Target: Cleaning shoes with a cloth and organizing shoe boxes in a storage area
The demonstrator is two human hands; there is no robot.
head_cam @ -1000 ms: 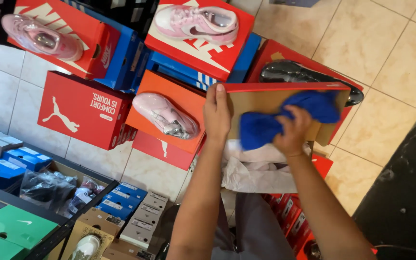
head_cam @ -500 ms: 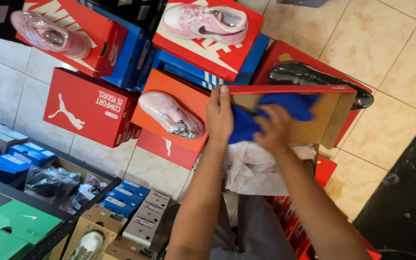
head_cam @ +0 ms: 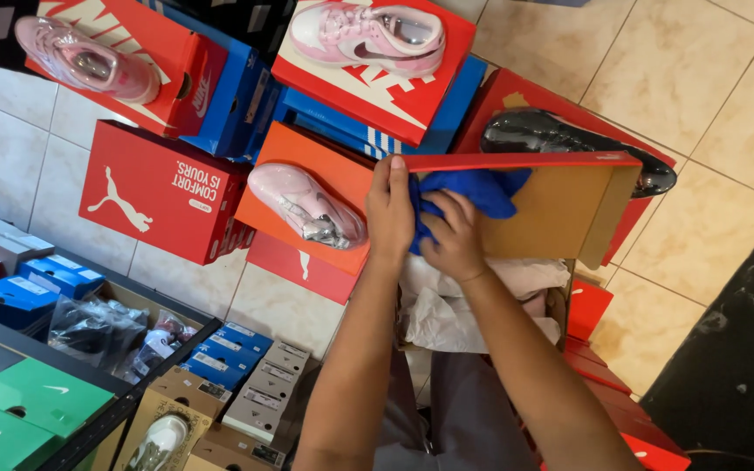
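My left hand [head_cam: 389, 209] grips the left end of an open red shoebox lid [head_cam: 560, 205], whose brown inside faces me. My right hand [head_cam: 452, 235] presses a crumpled blue cloth [head_cam: 478, 192] against the inside of that lid, close to the left hand. Below the lid lies the open shoebox with white wrapping paper [head_cam: 464, 301] bunched inside it.
Stacked red, orange and blue shoeboxes fill the tiled floor ahead, with pink sneakers [head_cam: 368, 35] [head_cam: 307, 205] [head_cam: 85, 61] and a black shoe [head_cam: 569, 139] displayed on them. At lower left stand green boxes [head_cam: 19, 410], small blue boxes [head_cam: 220, 358] and a carton with wrapped items [head_cam: 106, 327].
My right hand has dragged the blue cloth leftward along the inside of the lid, toward my left hand. The lid has stayed held in place.
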